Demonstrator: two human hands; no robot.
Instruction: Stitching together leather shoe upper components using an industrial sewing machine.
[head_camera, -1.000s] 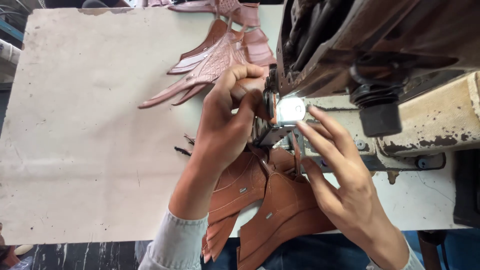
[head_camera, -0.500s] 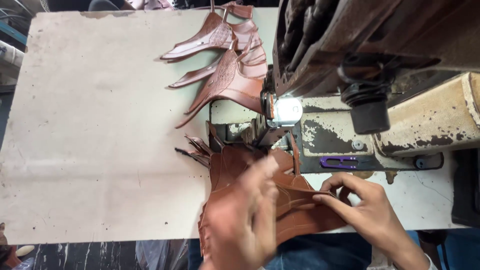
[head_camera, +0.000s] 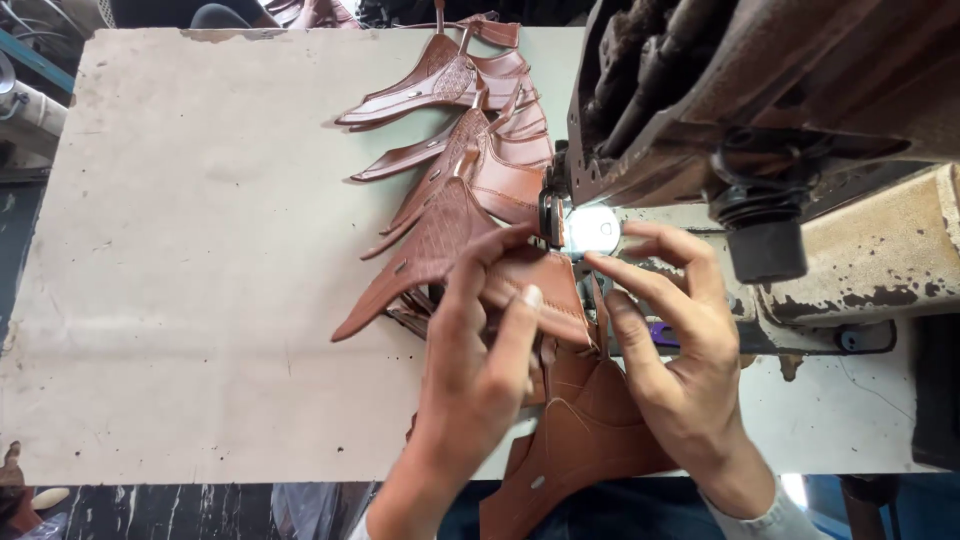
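Since the earlier frame we are seeing our left hand (head_camera: 478, 375) having come up from the near edge of the bench (head_camera: 200, 300) to the sewing machine (head_camera: 760, 130), and the chain of stitched brown leather pieces (head_camera: 455, 150) having slid a little farther away from us; the left hand is now pinching the brown leather piece (head_camera: 540, 285) at its near edge, thumb and fingers closed on it, just beside the needle area; the right hand (head_camera: 670, 350) is resting on the other side, its fingertips pressing the same piece down beside the small bright lamp (head_camera: 592, 228), fingers spread rather than clenched; more leather pieces (head_camera: 580, 440) are hanging over the bench edge beneath both wrists; the stitched chain is trailing across the pale bench top toward its far edge.
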